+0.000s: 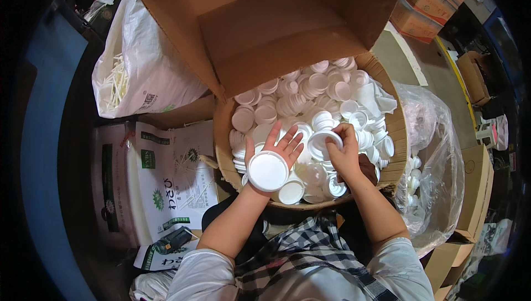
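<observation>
My left hand [283,147] is palm up with its fingers spread. A round white plastic lid [268,171] lies on the heel of its palm, inner side up, with no fingers curled round it. Between thumb and fingers, my right hand [345,152] pinches the edge of another white lid [319,147], which is tilted. Both hands are over a big open cardboard box [227,129] full of loose and stacked white lids [318,85]. Partly hidden behind my right wrist is a dark brown thing [368,169] that I cannot make out.
A raised box flap [271,30] stands at the far side. To the left are a white woven sack [160,63] of thin pale sticks and printed packaging [177,174] with a dark object [172,240] on it. A clear plastic bag [442,190] and cartons [477,190] stand right.
</observation>
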Action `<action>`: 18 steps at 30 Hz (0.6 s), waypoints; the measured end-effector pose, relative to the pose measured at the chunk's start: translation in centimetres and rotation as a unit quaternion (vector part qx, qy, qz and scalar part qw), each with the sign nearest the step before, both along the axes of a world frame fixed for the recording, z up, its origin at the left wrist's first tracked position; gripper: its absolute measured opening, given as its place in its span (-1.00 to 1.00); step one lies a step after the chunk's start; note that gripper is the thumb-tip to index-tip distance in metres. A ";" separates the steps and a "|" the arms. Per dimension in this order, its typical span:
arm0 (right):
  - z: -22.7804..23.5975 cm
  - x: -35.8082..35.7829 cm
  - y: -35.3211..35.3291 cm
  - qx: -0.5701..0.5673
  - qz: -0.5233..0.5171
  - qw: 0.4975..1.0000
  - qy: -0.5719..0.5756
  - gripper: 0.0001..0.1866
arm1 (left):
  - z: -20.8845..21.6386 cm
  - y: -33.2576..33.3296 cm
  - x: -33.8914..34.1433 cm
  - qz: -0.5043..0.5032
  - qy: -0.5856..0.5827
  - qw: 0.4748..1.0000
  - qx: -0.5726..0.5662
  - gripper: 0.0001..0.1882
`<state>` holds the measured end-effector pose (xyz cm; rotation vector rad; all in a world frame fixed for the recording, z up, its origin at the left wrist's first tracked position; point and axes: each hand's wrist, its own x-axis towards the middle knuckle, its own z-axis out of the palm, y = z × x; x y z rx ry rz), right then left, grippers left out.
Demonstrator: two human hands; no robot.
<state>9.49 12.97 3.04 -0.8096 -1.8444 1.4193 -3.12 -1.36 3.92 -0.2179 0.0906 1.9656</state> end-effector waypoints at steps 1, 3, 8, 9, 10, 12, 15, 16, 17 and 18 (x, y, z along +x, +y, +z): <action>0.9 0.1 -0.7 -0.083 -0.003 0.996 0.037 -0.81 | -0.5 0.2 -0.1 0.009 -0.012 1.000 0.000 -0.23; 0.1 0.8 -1.3 -0.371 0.006 0.926 0.076 -0.68 | -1.1 0.1 -0.2 0.034 -0.021 0.999 -0.002 -0.23; 2.4 1.2 -4.4 -0.615 0.263 0.744 0.012 -0.50 | -2.6 0.2 -0.7 0.086 0.060 0.993 -0.047 -0.28; 1.6 1.4 -4.7 -0.627 0.287 0.724 0.032 -0.50 | -2.8 0.3 -0.7 0.100 0.098 0.987 -0.077 -0.29; 1.6 1.4 -4.6 -0.616 0.271 0.739 0.033 -0.51 | -3.0 0.5 -0.7 0.115 0.135 0.978 -0.107 -0.31; 1.7 1.4 -4.1 -0.593 0.238 0.768 0.036 -0.54 | -3.7 0.7 -0.9 0.075 0.236 0.945 -0.215 -0.36; 1.8 1.1 -2.9 -0.515 0.165 0.841 0.028 -0.59 | -3.6 0.7 -0.4 -0.020 0.269 0.932 -0.243 -0.32; 1.7 1.1 -2.6 -0.498 0.156 0.852 0.032 -0.58 | -3.1 0.6 -0.3 -0.042 0.206 0.955 -0.211 -0.31; 1.9 1.1 -2.2 -0.487 0.149 0.860 0.019 -0.56 | -2.4 0.4 -0.2 -0.065 0.141 0.972 -0.177 -0.30; 2.3 1.2 -2.1 -0.458 0.112 0.882 0.003 -0.55 | -1.7 0.3 -0.2 -0.087 0.075 0.983 -0.143 -0.29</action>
